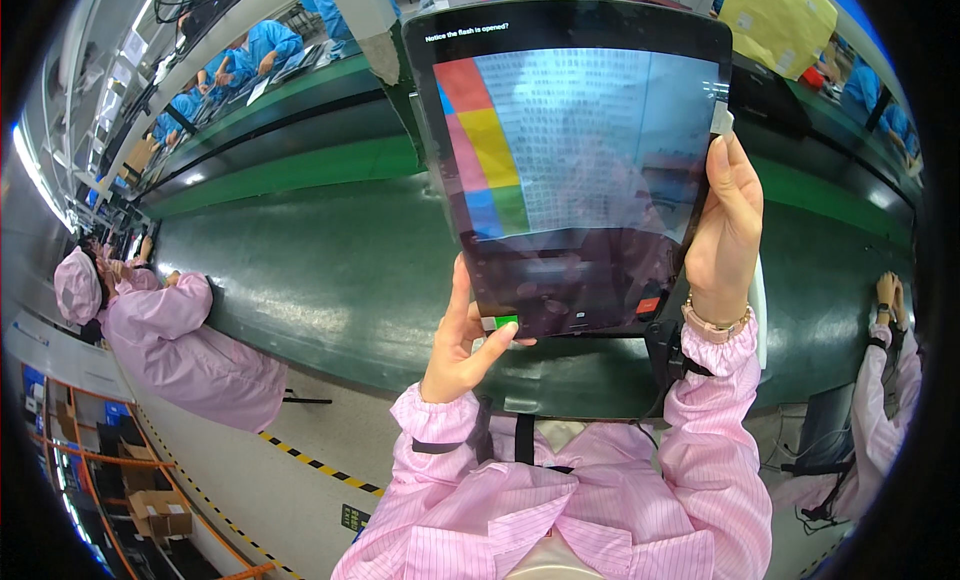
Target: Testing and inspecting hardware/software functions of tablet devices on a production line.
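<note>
A black tablet (590, 270) is held up in front of me, its lit screen facing me. The screen carries a picture of a printed sheet with coloured blocks, with a small green button and a red one along the bottom. My left hand (456, 345) grips the lower left corner, thumb over the front beside the green button. On the right edge, my right hand (728, 220) is closed round the side, its thumb near a small pale tab (721, 120). Fingers behind the tablet are hidden.
A long green workbench (300, 260) runs across beneath the tablet. A person in pink (190, 330) works at its left end; another person's hands (887, 298) rest at the right. Behind are people in blue (262, 48). Cartons (160, 513) sit on a rack at lower left.
</note>
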Demonstrator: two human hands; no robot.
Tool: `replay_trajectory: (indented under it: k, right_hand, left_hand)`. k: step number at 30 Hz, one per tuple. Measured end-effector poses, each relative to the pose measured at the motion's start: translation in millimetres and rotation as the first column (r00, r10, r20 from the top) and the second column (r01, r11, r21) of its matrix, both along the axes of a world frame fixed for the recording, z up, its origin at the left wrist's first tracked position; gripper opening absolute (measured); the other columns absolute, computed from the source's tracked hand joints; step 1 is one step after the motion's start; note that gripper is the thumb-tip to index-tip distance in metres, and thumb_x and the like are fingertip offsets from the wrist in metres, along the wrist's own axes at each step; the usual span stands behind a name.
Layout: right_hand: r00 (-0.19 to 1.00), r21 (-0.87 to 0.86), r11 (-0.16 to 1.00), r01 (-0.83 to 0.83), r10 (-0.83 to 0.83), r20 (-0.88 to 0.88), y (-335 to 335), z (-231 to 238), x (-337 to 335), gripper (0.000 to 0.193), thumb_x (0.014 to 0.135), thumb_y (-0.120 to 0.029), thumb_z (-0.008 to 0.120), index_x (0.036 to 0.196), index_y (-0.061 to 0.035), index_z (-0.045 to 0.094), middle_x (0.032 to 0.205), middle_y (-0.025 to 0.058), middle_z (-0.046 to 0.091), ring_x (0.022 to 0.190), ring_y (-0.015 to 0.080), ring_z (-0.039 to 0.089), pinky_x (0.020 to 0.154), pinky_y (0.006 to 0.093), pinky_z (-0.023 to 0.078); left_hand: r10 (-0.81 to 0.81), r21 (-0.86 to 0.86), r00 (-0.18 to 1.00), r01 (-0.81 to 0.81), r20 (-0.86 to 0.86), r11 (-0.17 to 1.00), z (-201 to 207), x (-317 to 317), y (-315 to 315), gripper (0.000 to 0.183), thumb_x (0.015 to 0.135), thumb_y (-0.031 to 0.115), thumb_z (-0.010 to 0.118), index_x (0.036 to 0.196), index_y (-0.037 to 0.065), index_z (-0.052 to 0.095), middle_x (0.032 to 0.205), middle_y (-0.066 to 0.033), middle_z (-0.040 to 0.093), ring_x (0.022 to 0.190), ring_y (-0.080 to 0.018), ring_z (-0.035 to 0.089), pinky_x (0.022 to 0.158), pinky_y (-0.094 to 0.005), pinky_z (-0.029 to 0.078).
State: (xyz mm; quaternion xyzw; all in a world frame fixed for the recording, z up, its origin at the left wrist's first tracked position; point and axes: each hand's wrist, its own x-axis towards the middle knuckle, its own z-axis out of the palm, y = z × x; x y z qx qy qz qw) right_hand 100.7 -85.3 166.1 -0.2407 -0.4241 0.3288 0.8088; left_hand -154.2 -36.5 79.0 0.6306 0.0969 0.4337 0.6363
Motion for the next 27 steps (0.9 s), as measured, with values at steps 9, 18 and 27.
replay_trajectory:
  k: [9,18,27]
  right_hand:
    - [0.993,-0.066,0.992,0.103,-0.106,-0.044,-1,8,-10,0.017,0.099,-0.02,0.055,0.1,-0.0029,0.057,0.1,0.0069,0.066,0.091,0.0118,0.062,0.082,0.0277,0.049]
    - [0.999,-0.048,0.999,0.027,-0.028,-0.02,3,-3,1,0.035,0.1,-0.02,0.051,0.127,0.0023,0.052,0.117,0.0086,0.063,0.104,0.0148,0.061,0.092,0.0293,0.048]
    - [0.994,-0.096,0.992,0.083,-0.09,-0.068,-2,3,-15,0.019,0.099,-0.02,0.053,0.104,-0.0015,0.056,0.1,0.0083,0.066,0.09,0.013,0.063,0.081,0.0275,0.05]
  left_hand:
    - [0.017,0.036,1.0,-0.017,-0.015,0.999,-3,0,0,0.089,0.09,-0.01,0.051,0.154,0.018,-0.003,0.139,-0.0192,0.047,0.11,-0.0261,0.062,0.081,-0.0405,0.058]
    - [-0.029,-0.008,0.999,0.03,0.031,1.0,-7,-1,3,0.089,0.089,-0.011,0.051,0.154,0.015,-0.004,0.145,-0.0188,0.041,0.116,-0.0262,0.058,0.087,-0.0384,0.055]
    - [0.263,0.006,0.963,-0.264,0.056,0.965,-7,12,3,0.071,0.1,0.033,0.047,0.152,-0.001,0.012,0.149,-0.0147,0.035,0.129,-0.0263,0.046,0.107,-0.039,0.035]
